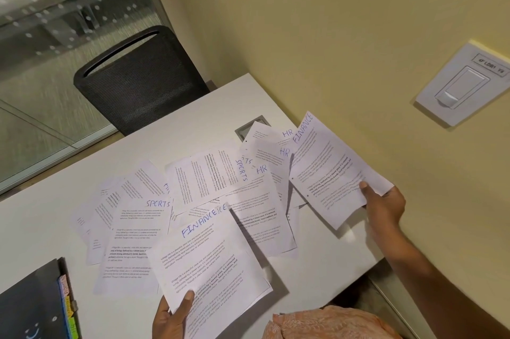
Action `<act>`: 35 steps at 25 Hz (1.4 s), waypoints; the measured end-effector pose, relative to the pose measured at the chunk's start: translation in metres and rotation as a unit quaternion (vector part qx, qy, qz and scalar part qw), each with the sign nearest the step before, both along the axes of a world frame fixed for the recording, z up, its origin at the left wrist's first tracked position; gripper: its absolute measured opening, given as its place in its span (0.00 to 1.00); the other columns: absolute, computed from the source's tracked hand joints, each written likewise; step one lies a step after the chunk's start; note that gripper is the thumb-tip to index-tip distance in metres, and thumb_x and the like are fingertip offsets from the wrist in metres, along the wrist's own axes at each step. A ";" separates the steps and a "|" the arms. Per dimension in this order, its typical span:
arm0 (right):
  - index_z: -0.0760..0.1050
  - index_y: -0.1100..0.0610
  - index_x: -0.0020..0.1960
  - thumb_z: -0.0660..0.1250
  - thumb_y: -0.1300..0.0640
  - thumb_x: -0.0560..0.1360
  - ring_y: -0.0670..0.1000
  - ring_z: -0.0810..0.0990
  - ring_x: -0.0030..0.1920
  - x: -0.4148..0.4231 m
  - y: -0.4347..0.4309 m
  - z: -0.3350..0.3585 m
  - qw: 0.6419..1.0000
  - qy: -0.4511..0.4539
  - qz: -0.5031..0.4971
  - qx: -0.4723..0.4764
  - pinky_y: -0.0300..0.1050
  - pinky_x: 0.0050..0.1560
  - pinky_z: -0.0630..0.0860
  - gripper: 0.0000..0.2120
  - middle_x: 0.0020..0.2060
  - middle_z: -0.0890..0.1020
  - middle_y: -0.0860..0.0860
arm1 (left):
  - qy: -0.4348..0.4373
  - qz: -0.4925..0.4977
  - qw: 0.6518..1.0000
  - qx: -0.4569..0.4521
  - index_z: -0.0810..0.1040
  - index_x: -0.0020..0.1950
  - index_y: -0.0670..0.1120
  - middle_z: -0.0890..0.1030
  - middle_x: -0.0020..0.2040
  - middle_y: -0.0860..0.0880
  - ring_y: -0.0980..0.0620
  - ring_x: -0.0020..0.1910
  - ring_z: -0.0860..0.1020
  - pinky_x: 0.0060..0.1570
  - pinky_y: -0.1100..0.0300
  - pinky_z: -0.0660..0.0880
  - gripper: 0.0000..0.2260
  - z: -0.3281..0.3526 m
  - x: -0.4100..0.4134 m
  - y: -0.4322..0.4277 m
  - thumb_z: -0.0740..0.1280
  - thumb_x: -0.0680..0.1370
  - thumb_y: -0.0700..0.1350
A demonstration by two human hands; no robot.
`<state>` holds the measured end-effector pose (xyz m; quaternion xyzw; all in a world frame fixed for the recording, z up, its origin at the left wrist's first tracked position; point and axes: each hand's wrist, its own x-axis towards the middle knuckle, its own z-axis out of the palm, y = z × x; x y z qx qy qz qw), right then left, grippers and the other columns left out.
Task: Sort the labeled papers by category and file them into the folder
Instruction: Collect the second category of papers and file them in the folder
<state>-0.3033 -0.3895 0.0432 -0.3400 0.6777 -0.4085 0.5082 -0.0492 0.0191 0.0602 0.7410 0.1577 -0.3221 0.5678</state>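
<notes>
The left hand (171,316) pinches white printed sheets headed FINANCE (209,255) over the white table's (41,217) near edge. The right hand (383,206) pinches another FINANCE sheet (331,170) by the wall-side edge. The black tabbed folder (30,302) lies at the near-left corner, closer to the left hand.

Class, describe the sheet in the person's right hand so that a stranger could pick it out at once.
Find the wall switch on the yellow wall. Down-left of it, the right hand pinches a sheet above the white desk. It reads FINANCE in blue, unlike the flat HR sheets beside it.
</notes>
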 end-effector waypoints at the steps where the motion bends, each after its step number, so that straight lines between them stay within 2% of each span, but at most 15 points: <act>1: 0.83 0.54 0.61 0.79 0.62 0.76 0.54 0.89 0.53 0.002 0.002 -0.003 1.000 -0.018 -0.011 0.005 0.59 0.57 0.86 0.15 0.54 0.89 0.50 | 0.002 0.003 1.000 -0.004 0.82 0.66 0.39 0.88 0.52 0.46 0.39 0.55 0.83 0.34 0.71 0.80 0.16 0.001 0.000 0.000 0.74 0.78 0.32; 3: 0.82 0.55 0.64 0.78 0.63 0.77 0.54 0.88 0.55 0.008 0.008 -0.006 0.998 -0.062 -0.029 0.013 0.58 0.58 0.85 0.17 0.56 0.88 0.51 | 0.006 0.006 1.000 -0.013 0.81 0.66 0.38 0.87 0.49 0.50 0.47 0.49 0.83 0.33 0.72 0.79 0.16 0.006 0.000 0.000 0.73 0.78 0.32; 6: 0.80 0.57 0.68 0.76 0.66 0.78 0.54 0.88 0.56 0.018 0.018 -0.008 0.989 -0.139 -0.034 0.030 0.54 0.54 0.85 0.20 0.58 0.87 0.52 | 0.003 -0.003 1.000 -0.022 0.80 0.66 0.39 0.88 0.43 0.56 0.57 0.40 0.86 0.35 0.74 0.79 0.16 0.010 0.000 0.000 0.72 0.78 0.30; 7: 0.80 0.57 0.69 0.75 0.67 0.78 0.54 0.87 0.56 0.021 0.022 -0.011 0.986 -0.158 -0.028 0.041 0.53 0.53 0.85 0.20 0.59 0.87 0.53 | 0.003 -0.003 1.000 -0.025 0.80 0.66 0.39 0.89 0.43 0.56 0.62 0.37 0.85 0.36 0.75 0.79 0.16 0.011 -0.001 0.001 0.71 0.79 0.29; 9: 0.79 0.57 0.70 0.76 0.67 0.78 0.54 0.87 0.57 0.029 0.030 -0.019 0.984 -0.165 -0.008 0.067 0.54 0.53 0.85 0.21 0.60 0.87 0.53 | 0.006 0.007 1.000 -0.028 0.79 0.68 0.37 0.88 0.53 0.45 0.64 0.36 0.85 0.37 0.74 0.79 0.18 0.008 -0.002 0.004 0.71 0.79 0.29; 11: 0.79 0.55 0.69 0.77 0.65 0.78 0.56 0.88 0.57 0.036 0.038 -0.028 0.984 -0.152 0.013 0.095 0.57 0.55 0.85 0.21 0.60 0.87 0.53 | 0.009 0.016 0.999 -0.026 0.80 0.69 0.38 0.84 0.61 0.39 0.62 0.38 0.85 0.37 0.74 0.79 0.19 0.006 -0.003 0.007 0.72 0.78 0.30; 13: 0.80 0.55 0.67 0.78 0.65 0.77 0.58 0.88 0.57 0.044 0.047 -0.034 0.981 -0.154 0.030 0.117 0.61 0.57 0.85 0.21 0.59 0.87 0.53 | 0.008 0.025 0.999 -0.020 0.81 0.68 0.40 0.84 0.62 0.38 0.58 0.41 0.85 0.39 0.71 0.81 0.19 0.002 -0.003 0.007 0.73 0.78 0.31; 15: 0.80 0.56 0.66 0.78 0.65 0.77 0.60 0.88 0.56 0.050 0.053 -0.034 0.978 -0.156 0.048 0.126 0.62 0.57 0.85 0.19 0.58 0.88 0.54 | -0.002 0.022 1.000 -0.017 0.81 0.67 0.40 0.84 0.63 0.38 0.50 0.48 0.86 0.47 0.62 0.84 0.19 -0.003 -0.002 0.008 0.74 0.77 0.32; 17: 0.80 0.56 0.66 0.77 0.65 0.77 0.60 0.88 0.56 0.054 0.057 -0.035 0.977 -0.156 0.062 0.133 0.61 0.57 0.85 0.19 0.58 0.88 0.55 | 0.000 0.016 1.000 -0.017 0.81 0.68 0.39 0.84 0.63 0.36 0.38 0.58 0.84 0.62 0.49 0.79 0.19 -0.004 -0.001 0.006 0.74 0.77 0.32; 19: 0.80 0.56 0.66 0.78 0.65 0.77 0.60 0.87 0.56 0.056 0.059 -0.035 0.977 -0.153 0.070 0.134 0.62 0.58 0.85 0.19 0.58 0.88 0.54 | 0.008 0.013 0.999 -0.030 0.81 0.68 0.39 0.84 0.63 0.36 0.34 0.62 0.81 0.67 0.44 0.74 0.18 -0.003 0.000 0.004 0.74 0.78 0.32; 23: 0.81 0.56 0.66 0.78 0.65 0.77 0.61 0.87 0.58 0.059 0.062 -0.036 0.975 -0.147 0.084 0.142 0.64 0.58 0.85 0.19 0.59 0.88 0.55 | -0.016 0.019 0.999 -0.045 0.82 0.63 0.46 0.83 0.66 0.40 0.38 0.64 0.80 0.65 0.48 0.79 0.13 -0.005 0.007 0.001 0.71 0.80 0.34; 26: 0.81 0.56 0.66 0.78 0.65 0.77 0.62 0.87 0.58 0.064 0.068 -0.036 0.971 -0.151 0.108 0.151 0.65 0.57 0.85 0.19 0.59 0.88 0.55 | 0.009 0.051 0.994 -0.096 0.84 0.64 0.50 0.85 0.65 0.44 0.37 0.67 0.80 0.70 0.41 0.75 0.14 -0.002 0.013 -0.002 0.72 0.80 0.39; 28: 0.81 0.56 0.67 0.77 0.65 0.77 0.62 0.87 0.58 0.068 0.076 -0.035 0.966 -0.160 0.118 0.163 0.66 0.58 0.85 0.19 0.59 0.88 0.55 | 0.031 0.055 0.989 -0.135 0.82 0.70 0.51 0.86 0.64 0.46 0.38 0.63 0.83 0.63 0.42 0.80 0.18 0.006 0.012 -0.009 0.71 0.81 0.39; 30: 0.81 0.56 0.66 0.77 0.66 0.77 0.62 0.87 0.58 0.074 0.087 -0.032 0.961 -0.170 0.132 0.176 0.66 0.59 0.85 0.19 0.58 0.88 0.55 | 0.039 0.058 0.982 -0.178 0.80 0.73 0.51 0.86 0.63 0.45 0.41 0.58 0.86 0.53 0.48 0.85 0.19 0.019 0.010 -0.023 0.68 0.83 0.37; 35: 0.82 0.58 0.65 0.76 0.67 0.78 0.62 0.88 0.56 0.093 0.121 -0.010 0.937 -0.186 0.205 0.214 0.61 0.55 0.86 0.17 0.55 0.89 0.56 | 0.081 0.056 0.977 -0.188 0.80 0.73 0.48 0.85 0.65 0.42 0.36 0.64 0.83 0.59 0.39 0.81 0.19 0.022 0.008 -0.046 0.68 0.82 0.36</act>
